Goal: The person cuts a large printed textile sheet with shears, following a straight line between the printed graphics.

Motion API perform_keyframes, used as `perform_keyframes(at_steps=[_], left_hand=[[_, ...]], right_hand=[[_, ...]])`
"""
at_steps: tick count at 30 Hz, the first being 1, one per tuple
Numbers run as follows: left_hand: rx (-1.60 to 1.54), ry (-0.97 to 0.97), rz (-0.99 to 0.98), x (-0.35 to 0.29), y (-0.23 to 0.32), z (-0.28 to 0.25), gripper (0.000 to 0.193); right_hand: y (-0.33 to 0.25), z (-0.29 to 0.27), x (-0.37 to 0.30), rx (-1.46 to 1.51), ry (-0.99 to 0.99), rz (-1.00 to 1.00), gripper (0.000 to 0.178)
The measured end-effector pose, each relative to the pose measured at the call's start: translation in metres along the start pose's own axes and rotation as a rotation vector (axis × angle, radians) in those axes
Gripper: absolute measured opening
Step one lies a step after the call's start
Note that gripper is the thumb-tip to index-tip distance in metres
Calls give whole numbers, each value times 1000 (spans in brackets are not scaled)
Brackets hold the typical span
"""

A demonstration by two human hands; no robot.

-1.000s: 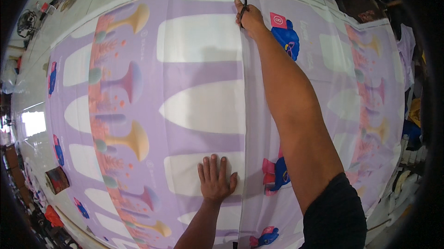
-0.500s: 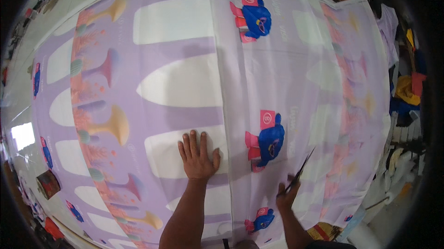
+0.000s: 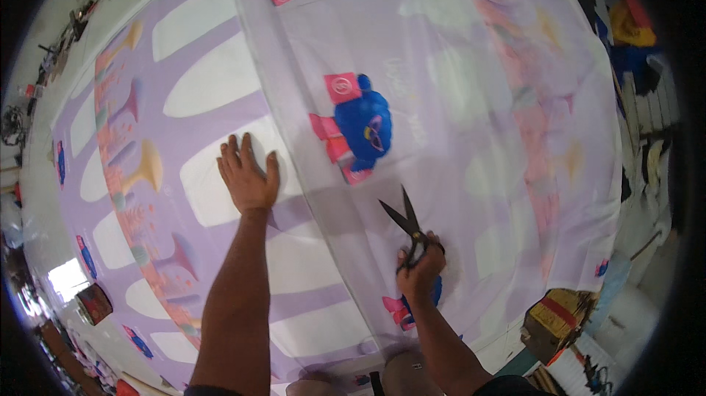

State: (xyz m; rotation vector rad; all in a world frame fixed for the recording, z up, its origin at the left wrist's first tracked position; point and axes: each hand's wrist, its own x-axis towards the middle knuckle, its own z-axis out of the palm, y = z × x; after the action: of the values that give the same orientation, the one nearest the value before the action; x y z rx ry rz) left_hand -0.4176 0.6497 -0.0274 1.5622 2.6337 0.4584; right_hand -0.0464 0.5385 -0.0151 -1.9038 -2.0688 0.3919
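Observation:
A large lilac printed sheet (image 3: 456, 175), with white window-like shapes and blue cartoon figures, spreads out before me. My left hand (image 3: 250, 179) lies flat on one of its white shapes, fingers spread, just left of the long seam-like edge (image 3: 283, 127) running from far to near. In my right hand (image 3: 423, 267) is a pair of black scissors (image 3: 412, 228), fingers wrapped round the handles. Their blades stand apart and point away from me, over the sheet beside a large blue figure (image 3: 364, 127). Whether the blades touch the sheet I cannot tell.
On the left, a rusty tin (image 3: 94, 303) stands near the sheet. A yellow and red box (image 3: 557, 322) sits at the lower right. Pale floor (image 3: 44, 138) borders the sheet, with mixed clutter beyond; a yellow cloth-like bundle (image 3: 631, 25) lies at the far right.
The view has shifted and turned. My right hand has moved left with the scissors, whose blades have gone from nearly together to apart. My left hand stays flat on the same white shape.

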Motion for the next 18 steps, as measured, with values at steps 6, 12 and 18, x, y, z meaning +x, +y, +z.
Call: perform_keyframes(at_steps=[6, 12, 18], left_hand=[[-228, 218, 66, 2, -8, -53, 65], [-180, -39, 163, -288, -33, -191, 54], [-82, -66, -646, -736, -135, -309, 40]], right_hand=[[-12, 5, 2, 104, 148, -31, 67], [2, -10, -9, 139, 165, -19, 65], [65, -71, -40, 391, 289, 74, 59]])
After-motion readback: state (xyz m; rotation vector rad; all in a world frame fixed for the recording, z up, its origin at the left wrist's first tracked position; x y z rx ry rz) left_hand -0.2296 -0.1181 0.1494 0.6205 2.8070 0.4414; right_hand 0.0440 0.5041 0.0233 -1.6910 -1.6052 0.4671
